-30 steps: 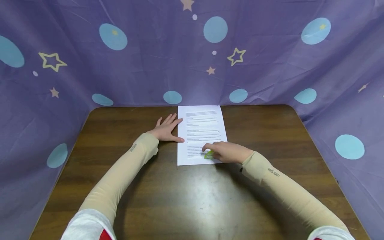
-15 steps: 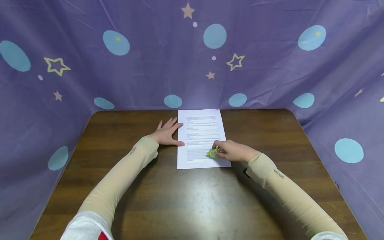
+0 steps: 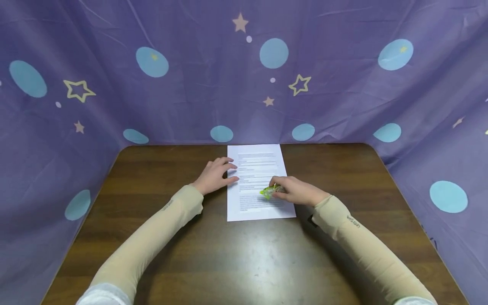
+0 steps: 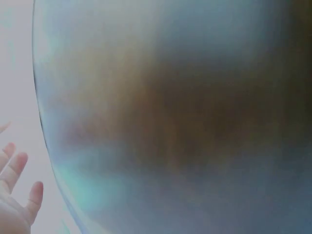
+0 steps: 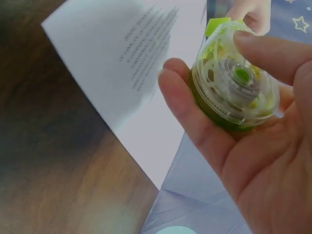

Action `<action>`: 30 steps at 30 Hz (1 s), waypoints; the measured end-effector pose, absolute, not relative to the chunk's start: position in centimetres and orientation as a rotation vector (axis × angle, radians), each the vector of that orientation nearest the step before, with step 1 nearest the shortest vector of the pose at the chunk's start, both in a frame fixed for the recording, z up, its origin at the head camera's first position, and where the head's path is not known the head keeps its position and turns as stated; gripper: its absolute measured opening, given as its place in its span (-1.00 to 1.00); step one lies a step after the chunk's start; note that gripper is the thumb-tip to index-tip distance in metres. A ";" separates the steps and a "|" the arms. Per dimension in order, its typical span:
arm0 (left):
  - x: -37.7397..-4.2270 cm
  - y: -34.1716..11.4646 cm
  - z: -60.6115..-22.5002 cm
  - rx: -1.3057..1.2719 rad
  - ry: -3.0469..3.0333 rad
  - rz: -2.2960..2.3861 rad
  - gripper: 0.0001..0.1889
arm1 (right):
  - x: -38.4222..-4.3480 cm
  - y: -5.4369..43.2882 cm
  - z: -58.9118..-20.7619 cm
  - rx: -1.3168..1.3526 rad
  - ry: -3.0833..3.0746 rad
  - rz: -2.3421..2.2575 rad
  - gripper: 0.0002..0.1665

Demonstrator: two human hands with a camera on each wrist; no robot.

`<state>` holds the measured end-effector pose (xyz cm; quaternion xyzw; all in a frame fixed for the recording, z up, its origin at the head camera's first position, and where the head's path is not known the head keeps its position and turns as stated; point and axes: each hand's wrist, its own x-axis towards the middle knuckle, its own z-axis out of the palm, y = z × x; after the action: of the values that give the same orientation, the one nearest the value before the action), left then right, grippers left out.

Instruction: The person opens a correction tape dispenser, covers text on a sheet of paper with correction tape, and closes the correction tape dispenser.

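A printed sheet of white paper (image 3: 248,214) lies at the far middle of the table. My right hand (image 3: 299,191) holds a correction tape (image 3: 268,191) above the lower right part of the page. Its clear, round case with green parts shows plainly in the right wrist view, where thumb and fingers grip the correction tape (image 5: 234,83) and its green tip end points away from the palm. My left hand (image 3: 215,176) is at the sheet's left edge, its relaxed, slightly bent fingers reaching over the margin. The left wrist view is mostly blurred, with only some fingers (image 4: 34,200) at its left.
The brown wooden table (image 3: 244,262) extends on both sides of the paper and toward me. Behind it and along both sides hangs a purple curtain (image 3: 190,76) with stars and blue dots. The sheet's far edge lies close to the curtain.
My right hand has moved slightly right and turned, bringing the correction tape more into view. My left hand's spread fingers have drawn in and bent at the sheet's edge. The head view has tilted up.
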<state>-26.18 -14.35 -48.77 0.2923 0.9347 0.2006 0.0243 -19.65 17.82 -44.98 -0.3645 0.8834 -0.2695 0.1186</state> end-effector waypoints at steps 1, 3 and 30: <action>-25.9 -14.1 -48.7 0.920 2.892 0.646 -0.49 | -19.7 17.7 -44.9 -1.057 2.589 -0.786 -0.82; -25.2 -13.6 -48.5 0.934 2.864 0.730 -0.55 | -19.8 17.5 -44.7 -1.042 2.602 -0.786 -0.81; -20.9 -9.1 -48.6 0.970 2.468 1.302 -0.84 | -19.9 15.0 -43.3 -1.110 2.638 -0.840 -0.83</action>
<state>-20.93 -9.05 -48.62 0.3270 0.8317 0.4389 0.0933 -19.89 14.99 -43.27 -0.3709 0.8816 -0.2808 0.0793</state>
